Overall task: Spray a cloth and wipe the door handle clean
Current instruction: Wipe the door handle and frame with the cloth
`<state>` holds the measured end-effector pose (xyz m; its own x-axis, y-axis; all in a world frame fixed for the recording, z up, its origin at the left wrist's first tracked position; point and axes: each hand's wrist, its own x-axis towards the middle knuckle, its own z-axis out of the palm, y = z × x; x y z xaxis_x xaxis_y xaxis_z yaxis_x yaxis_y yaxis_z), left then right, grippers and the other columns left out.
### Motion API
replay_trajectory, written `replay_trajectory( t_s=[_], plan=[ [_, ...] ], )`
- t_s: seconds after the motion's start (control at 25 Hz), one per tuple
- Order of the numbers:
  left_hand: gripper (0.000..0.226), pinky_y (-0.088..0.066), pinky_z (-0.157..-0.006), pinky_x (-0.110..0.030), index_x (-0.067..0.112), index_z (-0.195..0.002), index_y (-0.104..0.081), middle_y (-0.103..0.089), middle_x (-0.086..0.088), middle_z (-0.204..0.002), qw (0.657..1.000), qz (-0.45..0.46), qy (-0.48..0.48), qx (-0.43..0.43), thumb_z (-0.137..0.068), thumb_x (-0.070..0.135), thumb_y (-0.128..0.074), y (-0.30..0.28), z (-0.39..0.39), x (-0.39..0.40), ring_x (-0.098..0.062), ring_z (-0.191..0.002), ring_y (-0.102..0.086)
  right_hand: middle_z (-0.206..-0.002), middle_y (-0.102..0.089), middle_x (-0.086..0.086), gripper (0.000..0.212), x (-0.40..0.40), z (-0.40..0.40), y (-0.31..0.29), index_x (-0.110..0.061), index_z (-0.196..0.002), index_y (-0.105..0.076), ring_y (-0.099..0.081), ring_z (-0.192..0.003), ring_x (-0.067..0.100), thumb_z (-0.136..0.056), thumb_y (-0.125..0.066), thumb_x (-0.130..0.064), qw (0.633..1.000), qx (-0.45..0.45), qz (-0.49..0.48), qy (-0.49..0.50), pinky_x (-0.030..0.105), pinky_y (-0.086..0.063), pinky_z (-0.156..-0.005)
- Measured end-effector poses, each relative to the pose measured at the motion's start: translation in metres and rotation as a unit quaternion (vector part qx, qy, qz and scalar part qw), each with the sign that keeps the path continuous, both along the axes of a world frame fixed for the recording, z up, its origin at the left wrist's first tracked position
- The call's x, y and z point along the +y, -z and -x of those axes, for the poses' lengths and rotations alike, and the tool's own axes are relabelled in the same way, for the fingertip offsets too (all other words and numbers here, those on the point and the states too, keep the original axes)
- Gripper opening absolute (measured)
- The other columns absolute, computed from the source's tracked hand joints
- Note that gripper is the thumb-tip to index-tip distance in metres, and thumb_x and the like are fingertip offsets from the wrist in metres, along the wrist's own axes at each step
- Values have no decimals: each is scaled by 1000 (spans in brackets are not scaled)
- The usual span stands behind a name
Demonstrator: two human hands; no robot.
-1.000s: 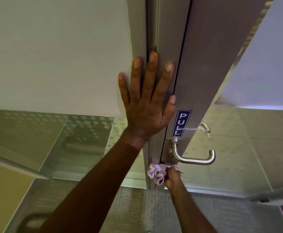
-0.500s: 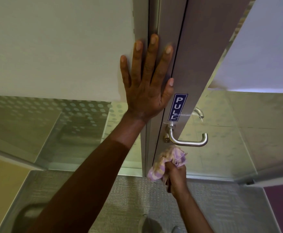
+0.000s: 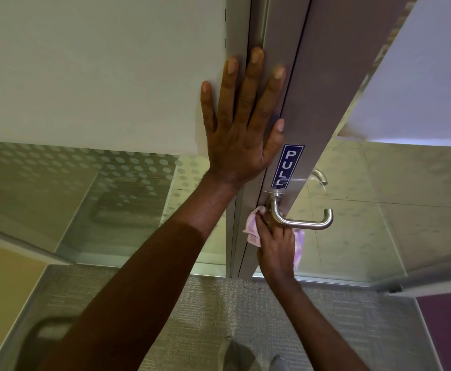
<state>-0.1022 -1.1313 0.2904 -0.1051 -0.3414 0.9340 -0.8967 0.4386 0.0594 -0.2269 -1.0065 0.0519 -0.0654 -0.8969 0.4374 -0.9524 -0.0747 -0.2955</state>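
The right hand point(image 3: 275, 245) is now up against the door handle point(image 3: 299, 219), where half a second ago it hung lower, below the handle and clear of the door. Its grip is curled around the cloth point(image 3: 252, 231), pressing the pink and purple fabric to the door just beside the handle's neck and under its bar. One flap of cloth shows on the side of the hand away from the handle's free end, another peeks out beneath the bar. A second ago the cloth was bunched low on the door edge under the handle, so the wiping appears to run in repeated passes around the base.

The left hand point(image 3: 243, 124) lies flat on the door frame above the handle, fingers straight and spread, thumb near the PULL sign point(image 3: 287, 167); it has kept that bracing spot throughout.

By my reading, spraying is done and wiping is well underway. The bar out to its bent end looks uncovered by the cloth, so it may need a pass.
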Motion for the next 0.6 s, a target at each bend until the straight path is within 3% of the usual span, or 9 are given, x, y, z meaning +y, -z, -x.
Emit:
replay_trajectory(
  t_s=[0.08,0.16,0.24,0.28,0.36,0.44,0.52,0.56,0.6],
  plan=[
    [54,5,-132,-53,21,-157,-35,-28,-13,-162,1000,1,3,4,-109,47,-36,2,0,-1,-14,-163,19,-155,-52,12,64,-4,12,1,-10,-150,-54,-52,-133,38,-88,-45,0,992,91,-1,-85,51,-45,-102],
    [54,5,-132,-53,21,-157,-34,-28,-13,-162,1000,1,4,9,-109,46,-36,2,0,0,-13,-163,20,-160,-47,11,65,-7,24,-1,-9,-154,-49,-52,-140,39,-90,-56,-1,979,148,-18,-136,53,-46,-105],
    [55,5,-132,-52,21,-157,-34,-28,-14,-162,1000,-2,4,9,-109,46,-36,1,-1,0,-13,-162,20,-158,-48,12,68,-5,26,-1,-13,-156,-47,-53,-135,38,-90,-60,-1,986,119,-23,-116,50,-44,-102],
    [55,5,-132,-52,20,-157,-35,-28,-14,-162,1000,-1,2,7,-109,46,-36,1,-2,0,-13,-162,20,-153,-48,11,67,-1,19,-2,-16,-156,-48,-52,-130,36,-91,-56,-2,994,57,-12,-88,47,-44,-100],
    [55,6,-132,-52,20,-156,-35,-28,-14,-162,1000,-2,1,9,-108,46,-37,0,-2,-1,-13,-162,21,-147,-45,-5,59,6,-1,-3,-22,-153,-50,-51,-124,26,-97,-52,-4,986,-167,-16,-19,35,-51,-92],
    [55,6,-132,-51,20,-156,-35,-28,-13,-161,1000,0,-2,8,-107,47,-37,1,-2,-1,-13,-162,21,-142,-34,-24,48,6,-18,-7,-23,-149,-47,-60,-116,24,-104,-55,-8,914,-401,-12,62,28,-61,-80],
    [55,6,-132,-51,21,-155,-35,-28,-13,-161,1000,1,-5,2,-107,47,-38,1,-2,1,-15,-165,16,-148,-27,-14,54,-2,-23,-15,-14,-151,-40,-66,-109,37,-102,-58,-3,856,-500,-5,133,52,-64,-78],
    [55,6,-132,-51,20,-155,-35,-28,-13,-161,1000,0,-4,2,-107,46,-38,1,-1,1,-19,-167,8,-148,-27,-8,56,-5,-27,-18,-10,-152,-37,-67,-110,33,-100,-57,0,843,-518,-6,144,55,-64,-79],
    [55,6,-132,-51,20,-155,-36,-29,-13,-160,1000,1,-3,1,-106,46,-39,0,-1,1,-24,-165,-1,-145,-30,-6,54,-7,-31,-20,-7,-150,-38,-66,-112,24,-100,-56,1,857,-498,-7,133,52,-64,-81]
  ],
)
